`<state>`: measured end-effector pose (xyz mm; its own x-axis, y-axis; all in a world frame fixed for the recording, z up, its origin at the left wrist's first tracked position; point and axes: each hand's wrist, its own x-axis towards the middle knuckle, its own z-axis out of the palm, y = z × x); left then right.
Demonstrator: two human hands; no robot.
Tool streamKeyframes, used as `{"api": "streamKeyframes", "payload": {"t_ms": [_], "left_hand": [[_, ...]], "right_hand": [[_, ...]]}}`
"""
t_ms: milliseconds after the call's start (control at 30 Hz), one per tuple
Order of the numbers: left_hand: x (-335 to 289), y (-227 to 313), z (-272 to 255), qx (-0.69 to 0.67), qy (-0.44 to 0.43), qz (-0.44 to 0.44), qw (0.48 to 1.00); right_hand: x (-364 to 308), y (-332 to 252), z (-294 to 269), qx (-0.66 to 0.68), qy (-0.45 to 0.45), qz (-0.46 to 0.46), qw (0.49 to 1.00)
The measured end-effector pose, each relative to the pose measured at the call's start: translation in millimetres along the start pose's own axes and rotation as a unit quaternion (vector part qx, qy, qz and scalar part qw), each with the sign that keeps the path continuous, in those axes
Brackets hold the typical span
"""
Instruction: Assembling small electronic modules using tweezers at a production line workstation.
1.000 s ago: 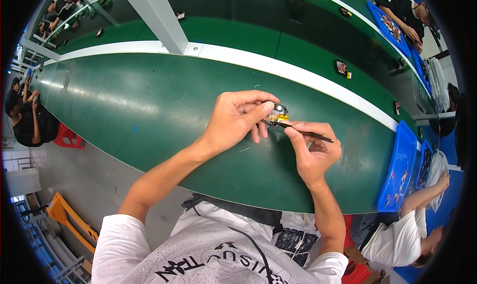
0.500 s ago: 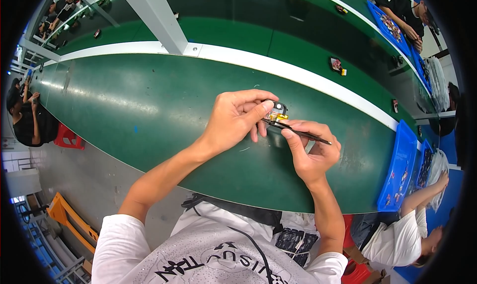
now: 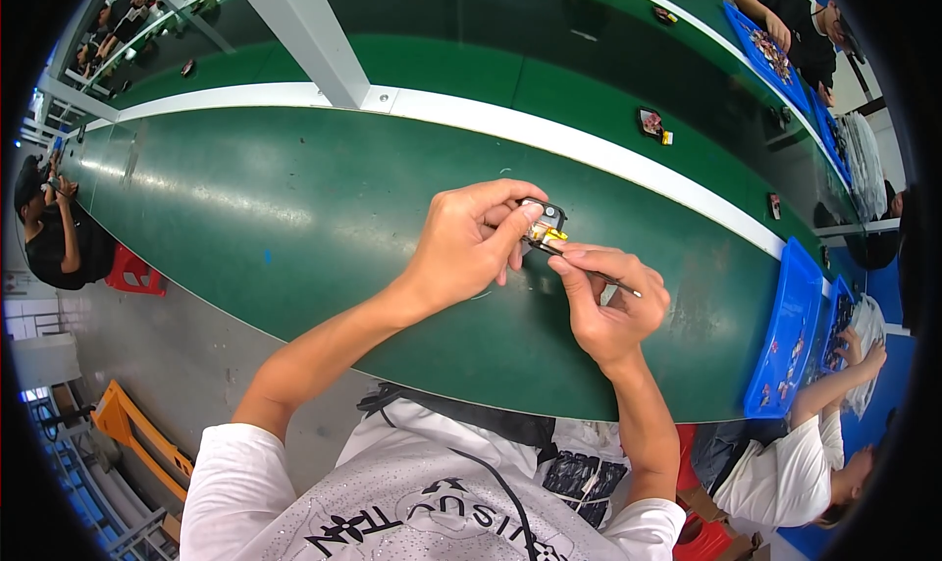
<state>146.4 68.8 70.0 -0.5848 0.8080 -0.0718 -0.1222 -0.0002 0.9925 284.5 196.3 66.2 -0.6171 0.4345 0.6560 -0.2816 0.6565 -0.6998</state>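
Above the green worktable, my left hand [image 3: 461, 232] pinches a small black electronic housing [image 3: 552, 212] between thumb and fingers. Its inside shows, with pale parts and a yellow piece [image 3: 554, 235] at the near right side. My right hand [image 3: 623, 301] is closed round slim black tweezers [image 3: 625, 288], whose back end sticks out to the right. The tip of the tweezers is at the housing's near edge, beside the yellow piece; my fingers partly cover it, and I cannot tell whether it grips anything.
Beyond the white rail [image 3: 491, 115], a green belt [image 3: 579, 139] carries similar open housings [image 3: 653, 125]. A blue tray [image 3: 785, 335] with small parts stands on the table's right end. A grey post [image 3: 314, 41] rises at the rail. One co-worker [image 3: 785, 463] sits at right, another [image 3: 54, 228] far left.
My right hand and the tweezers have shifted slightly left and the tweezers are turned a little. The housing is tilted slightly differently. Housings on the belt have moved left.
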Motion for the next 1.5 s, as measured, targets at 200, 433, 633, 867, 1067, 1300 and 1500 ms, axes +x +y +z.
{"api": "streamKeyframes", "payload": {"t_ms": [200,433,633,867,1067,1300,1500], "left_hand": [[0,-1,4,0.034,0.020,0.027,0.999],[19,4,-3,0.116,0.011,-0.008,0.993],[138,17,-65,0.177,0.114,0.011,0.978],[206,14,-105,0.583,0.306,0.109,0.745],[237,23,-13,0.467,0.010,0.218,0.857],[243,10,45,0.467,-0.056,0.084,0.879],[223,16,22,0.266,-0.107,-0.044,0.957]], "right_hand": [[2,-2,-1,-0.017,-0.015,-0.018,1.000],[2,11,2,-0.028,-0.019,-0.038,0.999],[12,22,-1,-0.020,0.105,-0.006,0.994],[11,32,-3,-0.067,0.094,-0.004,0.993],[8,27,1,-0.073,0.068,-0.008,0.995],[8,25,2,-0.076,0.055,-0.019,0.995],[7,22,3,-0.079,0.046,-0.016,0.996]]}}
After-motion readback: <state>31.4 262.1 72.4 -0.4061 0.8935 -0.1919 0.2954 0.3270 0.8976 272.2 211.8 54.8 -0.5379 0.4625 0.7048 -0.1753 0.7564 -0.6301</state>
